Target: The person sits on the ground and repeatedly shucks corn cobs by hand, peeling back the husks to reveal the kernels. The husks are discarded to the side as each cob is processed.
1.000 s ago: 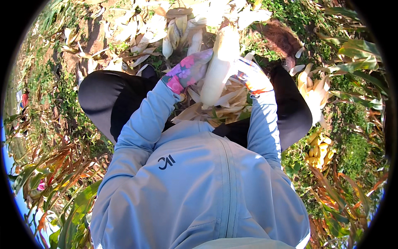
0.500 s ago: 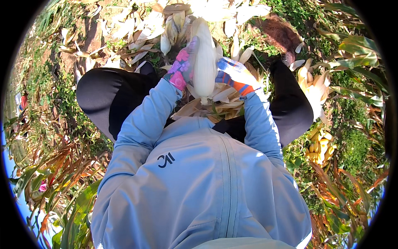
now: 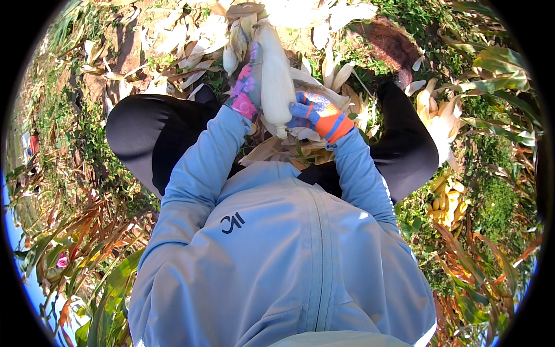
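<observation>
A long ear of corn [image 3: 276, 78] in smooth, pale husk points away from me, its stubby stalk end toward my body. Along its left side lies my left hand [image 3: 247, 87], in a pink and purple floral glove, wrapped round the ear with the thumb pointing up its length. My right hand [image 3: 317, 113], in a blue and orange striped glove, has its fingers closed against the ear's lower right side near the stalk end. A loose strip of husk [image 3: 318, 87] spreads out to the right, just beyond that hand. The underside of the ear is hidden.
Dry husks [image 3: 193, 49] litter the ground ahead and between my bent legs [image 3: 156, 133]. A pile of yellow ears of corn [image 3: 447, 202] lies at the right. Reddish-brown corn silk or fibre [image 3: 393, 46] lies beyond my right foot. Corn plants [image 3: 503, 75] stand along the right edge.
My right hand has moved from the ear's right side down toward its stalk end. The ear has tilted slightly and shifted left, and a husk strip now shows on its right.
</observation>
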A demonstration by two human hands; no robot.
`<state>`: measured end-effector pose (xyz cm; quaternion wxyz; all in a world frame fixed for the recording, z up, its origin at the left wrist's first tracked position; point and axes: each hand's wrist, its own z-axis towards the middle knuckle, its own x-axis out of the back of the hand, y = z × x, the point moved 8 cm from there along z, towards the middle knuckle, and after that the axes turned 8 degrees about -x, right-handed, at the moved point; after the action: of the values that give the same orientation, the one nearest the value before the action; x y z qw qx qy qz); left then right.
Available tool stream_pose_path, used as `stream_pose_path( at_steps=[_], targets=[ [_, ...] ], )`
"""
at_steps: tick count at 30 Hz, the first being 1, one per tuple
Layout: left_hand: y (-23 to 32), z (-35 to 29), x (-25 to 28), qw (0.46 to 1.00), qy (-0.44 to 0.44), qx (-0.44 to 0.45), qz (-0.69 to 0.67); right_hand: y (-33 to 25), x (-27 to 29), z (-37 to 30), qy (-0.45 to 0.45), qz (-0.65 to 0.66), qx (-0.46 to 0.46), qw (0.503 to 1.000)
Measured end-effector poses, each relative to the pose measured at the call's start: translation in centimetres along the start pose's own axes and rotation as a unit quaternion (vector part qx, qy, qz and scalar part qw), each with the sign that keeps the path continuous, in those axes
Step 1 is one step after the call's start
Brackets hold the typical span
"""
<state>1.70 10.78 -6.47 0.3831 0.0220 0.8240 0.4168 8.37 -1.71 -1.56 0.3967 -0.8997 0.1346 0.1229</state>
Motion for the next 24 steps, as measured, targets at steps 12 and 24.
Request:
stream_pose_path(
  at_steps=[12,24],
  targets=[
    [1.3,1.1,1.1,0.988,0.072,-0.035,0.129,-0.3,0.8,0.1,0.119,-0.172,0.014,0.978],
    [-1.0,1.8,1.9,0.997,0.063,-0.029,0.032,-1.0,0.9,0.4,0.145,-0.134,0.014,0.98]
  ],
)
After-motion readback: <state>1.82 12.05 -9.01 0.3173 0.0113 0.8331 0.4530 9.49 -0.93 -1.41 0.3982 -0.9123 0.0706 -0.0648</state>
